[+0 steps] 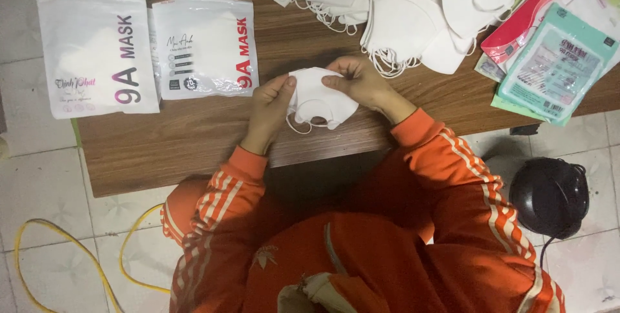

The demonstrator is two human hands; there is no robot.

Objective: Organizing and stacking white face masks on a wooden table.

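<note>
Head view: I look down on a brown wooden tabletop [194,132] with orange sleeves at the lower centre of the frame.
Left hand: my left hand [270,106] is closed in a pinch, thumb on top, on the left edge of a white face mask [321,99].
Right hand: my right hand [359,82] is pinched shut on the mask's upper right edge.
Mask: it sits at the centre of the frame between both hands, just above the tabletop, ear loops hanging below.
Upper left: two white mask pouches [148,48] lie flat side by side.
Top centre: a heap of loose white masks [400,10].
Upper right: coloured mask packets [555,55], fanned out.
Floor: a yellow cable [58,235] at lower left, a black round object [549,197] at right.
</note>
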